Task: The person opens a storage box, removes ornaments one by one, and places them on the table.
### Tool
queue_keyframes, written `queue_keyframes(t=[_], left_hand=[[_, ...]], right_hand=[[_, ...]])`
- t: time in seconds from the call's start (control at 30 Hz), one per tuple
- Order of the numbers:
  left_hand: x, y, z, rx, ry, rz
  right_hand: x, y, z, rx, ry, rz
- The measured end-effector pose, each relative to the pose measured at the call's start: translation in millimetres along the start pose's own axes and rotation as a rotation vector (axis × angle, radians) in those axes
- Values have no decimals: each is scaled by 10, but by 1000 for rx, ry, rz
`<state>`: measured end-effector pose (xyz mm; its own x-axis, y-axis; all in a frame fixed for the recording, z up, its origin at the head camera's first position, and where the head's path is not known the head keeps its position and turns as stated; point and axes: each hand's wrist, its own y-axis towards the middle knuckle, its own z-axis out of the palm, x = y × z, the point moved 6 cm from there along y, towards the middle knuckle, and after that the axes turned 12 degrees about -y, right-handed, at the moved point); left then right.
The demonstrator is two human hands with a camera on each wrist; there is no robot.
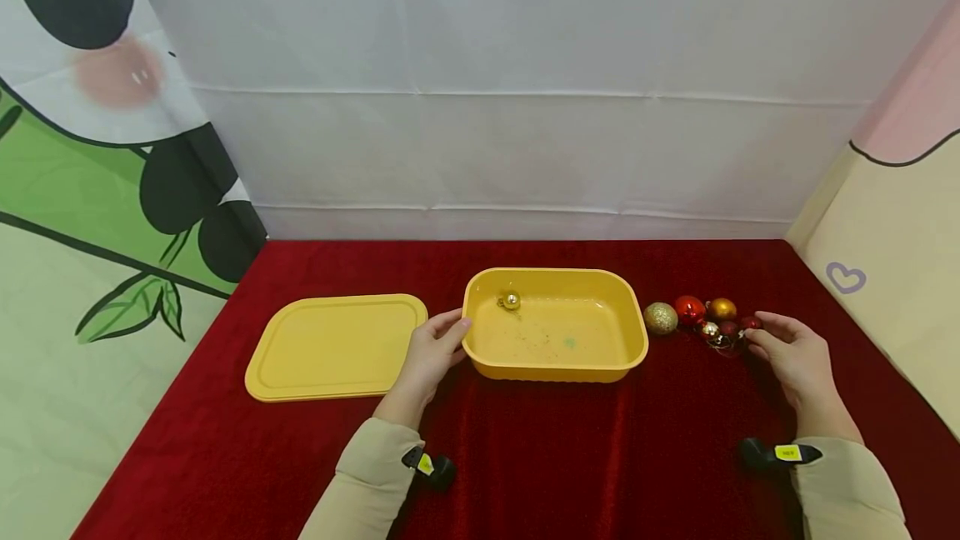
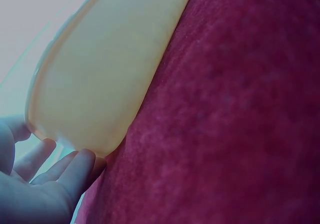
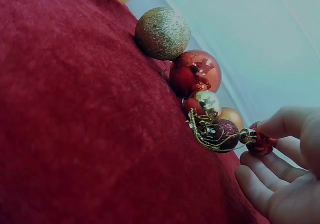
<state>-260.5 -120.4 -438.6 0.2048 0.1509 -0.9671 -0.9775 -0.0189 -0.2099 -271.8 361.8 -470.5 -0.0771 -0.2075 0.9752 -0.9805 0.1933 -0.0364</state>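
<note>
A yellow plastic box (image 1: 558,374) stands without its lid on a red cloth. My left hand (image 1: 435,348) holds its left end, thumb at the rim and fingers against the outer wall (image 2: 100,83). Inside the box lies one small gold bauble (image 1: 511,300). Right of the box, my right hand (image 1: 797,357) pinches a small shiny red bauble (image 3: 261,143) between thumb and fingers. Beside it lie a glittery gold bauble (image 3: 162,33), a larger red bauble (image 3: 195,73), a small shiny gold bauble (image 3: 209,101), a dark red glittery bauble (image 3: 227,134) and an orange-gold bauble (image 1: 722,309).
The yellow lid (image 1: 337,348) lies flat to the left of the box. Thin gold strings (image 3: 200,139) tangle among the baubles. Red cloth (image 1: 540,465) covers the table, and a pale curtain (image 1: 525,148) hangs behind its far edge.
</note>
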Motion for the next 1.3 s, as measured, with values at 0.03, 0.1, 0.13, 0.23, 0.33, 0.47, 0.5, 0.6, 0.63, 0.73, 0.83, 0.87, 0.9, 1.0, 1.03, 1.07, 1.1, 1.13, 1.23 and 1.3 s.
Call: queue_keyframes(t=[0.03,0.1,0.13,0.23,0.33,0.47,0.5,0.6,0.63,0.73,0.83,0.87,0.9,1.0,1.03,1.07,1.1,1.13,1.23,1.3], left_hand=[[0,-2,0,0,-1,-1],[22,15,-10,-2,-6,1],[40,30,-18,-4,-9,3],[108,86,-47,-13,-12,7],[146,117,-61,-23,-6,11],[159,125,-60,-25,-5,14],[158,123,-59,-24,-5,13],[158,125,-58,-20,-7,11],[158,126,-59,-19,-7,11],[158,125,-62,-21,-4,14],[154,117,-62,-24,1,18],[152,114,-61,-24,2,18],[153,115,-59,-22,3,19],[145,107,-54,-19,2,20],[142,104,-54,-18,1,20],[138,102,-55,-17,-1,19],[135,100,-56,-16,-2,20],[132,98,-57,-17,-2,19],[136,101,-60,-18,1,18],[139,104,-63,-19,2,17]], right_hand=[[-9,0,2,1,-9,5],[-28,0,2,3,-30,16],[-33,1,4,4,-51,17],[-46,-1,8,10,-90,26],[-43,-4,13,22,-116,23],[-36,-7,15,27,-158,25],[-36,-6,15,26,-169,28],[-40,-5,13,21,-218,33],[-41,-5,13,20,-235,35],[-31,-8,7,6,-291,36],[-16,-7,-5,-15,-356,35],[-12,-6,-11,-22,-370,35],[-12,-4,-15,-25,-382,36],[-14,0,-22,-27,-401,41],[-16,1,-25,-27,-408,45],[-14,1,-28,-28,-410,44],[-11,0,-29,-28,-412,42],[-8,-1,-33,-31,-409,42],[12,-4,-41,-39,-372,30],[35,-7,-40,-43,-326,21]])
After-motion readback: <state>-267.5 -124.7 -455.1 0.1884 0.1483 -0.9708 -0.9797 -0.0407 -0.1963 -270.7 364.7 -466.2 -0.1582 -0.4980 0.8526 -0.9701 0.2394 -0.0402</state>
